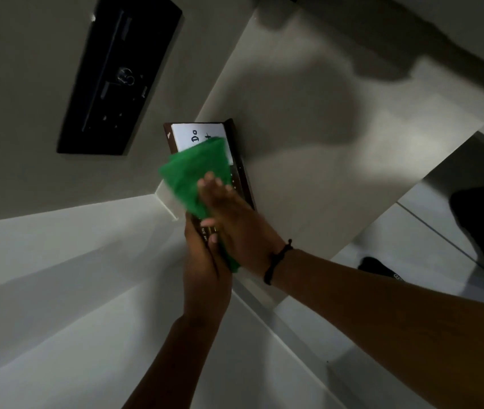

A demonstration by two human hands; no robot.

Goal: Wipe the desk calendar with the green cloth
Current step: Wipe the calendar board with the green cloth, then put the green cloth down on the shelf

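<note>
The desk calendar (196, 134) is a dark brown stand with a white page that bears black lettering. It is held up in the middle of the view, above a white desk. My left hand (202, 261) grips its near end from below, thumb over the front face. The green cloth (193, 175) lies flat over the middle of the calendar's front, blurred by motion. My right hand (229, 211), with a black cord at the wrist, presses on the cloth with the fingers straight and together. The lower half of the page is hidden by the cloth.
The white desk (308, 119) stretches to the upper right, with its edge at lower right. A black flat screen (119, 75) hangs on the grey wall at upper left. White shelf panels (58, 276) slope at the left. Dark shoes (379, 268) rest on the floor at right.
</note>
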